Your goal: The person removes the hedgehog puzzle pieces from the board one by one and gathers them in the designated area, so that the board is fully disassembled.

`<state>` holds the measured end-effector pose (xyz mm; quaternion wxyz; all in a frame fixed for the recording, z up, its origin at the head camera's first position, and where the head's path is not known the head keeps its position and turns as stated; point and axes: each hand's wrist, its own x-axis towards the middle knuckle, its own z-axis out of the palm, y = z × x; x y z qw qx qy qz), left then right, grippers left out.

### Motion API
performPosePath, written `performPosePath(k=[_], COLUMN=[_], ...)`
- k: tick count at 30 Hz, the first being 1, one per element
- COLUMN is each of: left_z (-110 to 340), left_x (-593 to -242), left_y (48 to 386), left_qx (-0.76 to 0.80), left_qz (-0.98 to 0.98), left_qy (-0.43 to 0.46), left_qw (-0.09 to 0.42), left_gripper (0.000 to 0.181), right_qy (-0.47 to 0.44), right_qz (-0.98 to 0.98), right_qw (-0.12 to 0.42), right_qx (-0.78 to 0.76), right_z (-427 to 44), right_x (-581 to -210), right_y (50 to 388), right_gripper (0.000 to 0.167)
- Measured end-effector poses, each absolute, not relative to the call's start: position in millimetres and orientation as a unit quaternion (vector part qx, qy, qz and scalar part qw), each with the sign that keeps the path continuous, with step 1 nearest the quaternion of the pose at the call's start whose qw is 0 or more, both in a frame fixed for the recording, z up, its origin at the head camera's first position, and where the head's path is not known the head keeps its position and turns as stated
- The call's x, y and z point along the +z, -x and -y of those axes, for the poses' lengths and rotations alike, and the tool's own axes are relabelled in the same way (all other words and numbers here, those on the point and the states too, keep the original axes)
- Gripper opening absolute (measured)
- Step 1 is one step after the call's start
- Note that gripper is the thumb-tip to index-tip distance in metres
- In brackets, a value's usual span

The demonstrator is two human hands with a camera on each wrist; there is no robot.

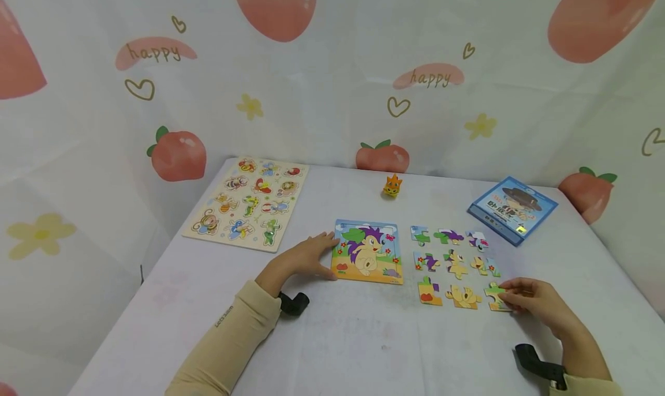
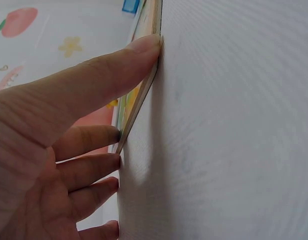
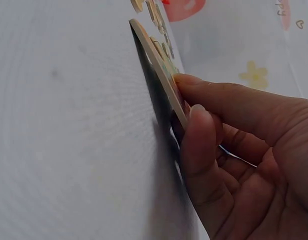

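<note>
The square puzzle board (image 1: 369,254), printed with a purple-spined hedgehog, lies flat on the white table. My left hand (image 1: 310,256) rests at its left edge, fingers spread. In the left wrist view, the thumb (image 2: 119,67) touches the board's edge, with the forefinger farther along that edge. My right hand (image 1: 540,303) pinches a green and yellow puzzle piece (image 1: 496,298) at the near right corner of the loose pieces. In the right wrist view that piece (image 3: 156,62) is tilted, one side raised off the table, between thumb and forefinger. Other puzzle pieces (image 1: 457,265) lie in rows right of the board.
A wooden board with insect pictures (image 1: 249,205) lies at the back left. An orange and yellow toy figure (image 1: 392,186) stands at the back. A blue box (image 1: 513,208) lies at the back right. A patterned cloth (image 1: 332,84) hangs behind the table.
</note>
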<state>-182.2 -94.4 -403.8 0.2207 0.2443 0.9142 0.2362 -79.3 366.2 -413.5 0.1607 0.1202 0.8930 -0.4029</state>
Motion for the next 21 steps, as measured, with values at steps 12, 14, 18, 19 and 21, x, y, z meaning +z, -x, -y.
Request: performPosePath(k=[12, 14, 18, 19, 21], left_z=[93, 93, 93, 93, 94], left_x=[-405, -404, -403, -403, -402], left_y=[182, 182, 183, 183, 184], left_qx=[0.236, 0.236, 0.236, 0.237, 0.243], left_qz=[-0.915, -0.915, -0.913, -0.912, -0.913], left_qy=[-0.244, -0.245, -0.248, -0.249, -0.252], left_qw=[0.219, 0.219, 0.222, 0.222, 0.212], left_gripper=[0.083, 0.083, 0.082, 0.082, 0.080], right_qy=[-0.121, -0.115, -0.109, -0.105, -0.097], right_qz=[-0.901, -0.904, -0.916, -0.921, -0.930], right_qw=[0.154, 0.158, 0.165, 0.164, 0.151], right_qx=[-0.388, -0.381, -0.348, -0.339, -0.320], right_z=[-367, -367, -367, -368, -369], right_x=[-410, -410, -402, -399, -392], right_y=[81, 81, 84, 86, 89], right_gripper=[0.045, 0.045, 0.052, 0.054, 0.060])
